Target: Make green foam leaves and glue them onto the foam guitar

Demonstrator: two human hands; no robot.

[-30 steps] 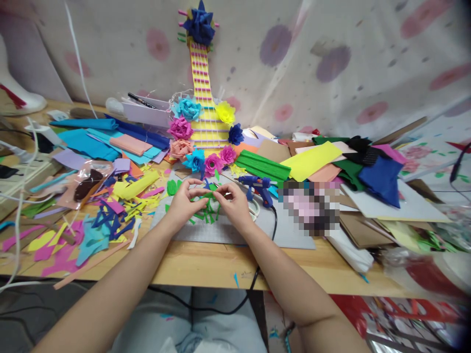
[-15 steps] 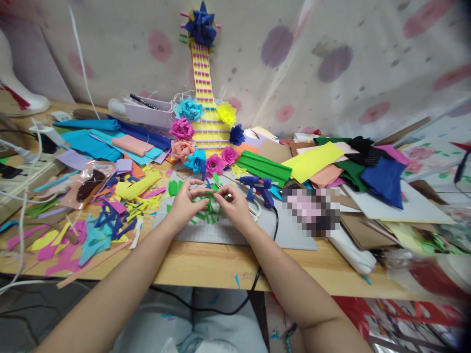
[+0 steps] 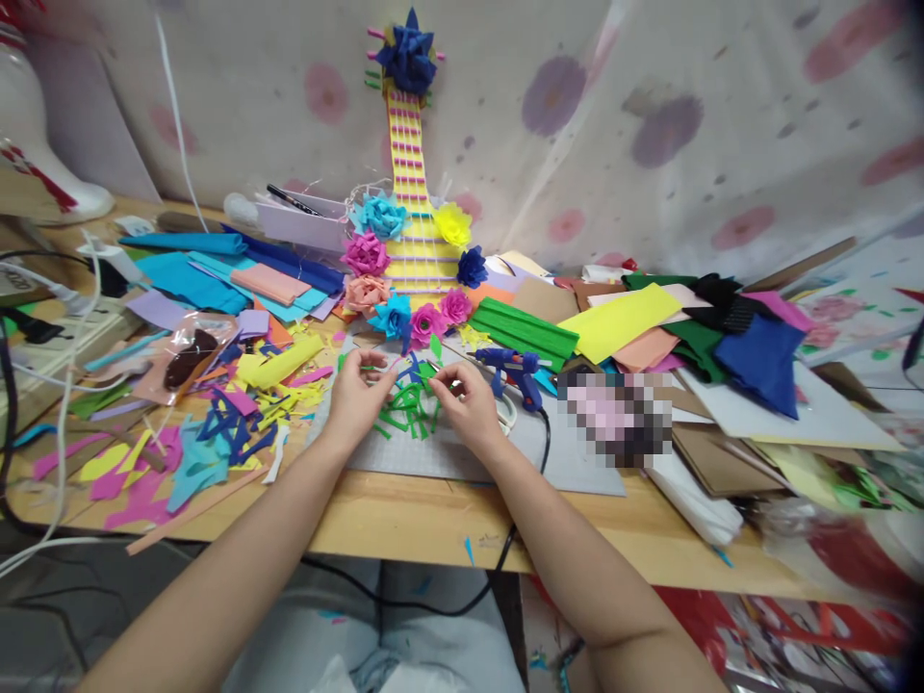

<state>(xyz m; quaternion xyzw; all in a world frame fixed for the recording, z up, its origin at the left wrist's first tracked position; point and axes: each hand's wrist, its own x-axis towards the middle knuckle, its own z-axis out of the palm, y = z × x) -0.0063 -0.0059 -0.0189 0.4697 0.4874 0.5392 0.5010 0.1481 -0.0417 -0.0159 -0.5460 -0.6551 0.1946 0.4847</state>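
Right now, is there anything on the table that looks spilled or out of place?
Yes. At left, paper scraps lie strewn, and a peach strip pokes over the front edge of the table, where it could fall.

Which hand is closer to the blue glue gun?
The right: the right hand is just beside the glue gun; the left hand is farther away, past the green scraps.

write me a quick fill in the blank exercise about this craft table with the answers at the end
Most of the paper strips between the left hand and the right hand are ____.
The glue gun lies to the ____ of both hands.
The flower topping the guitar-shaped craft is ____.

Missing words: green; right; dark blue.
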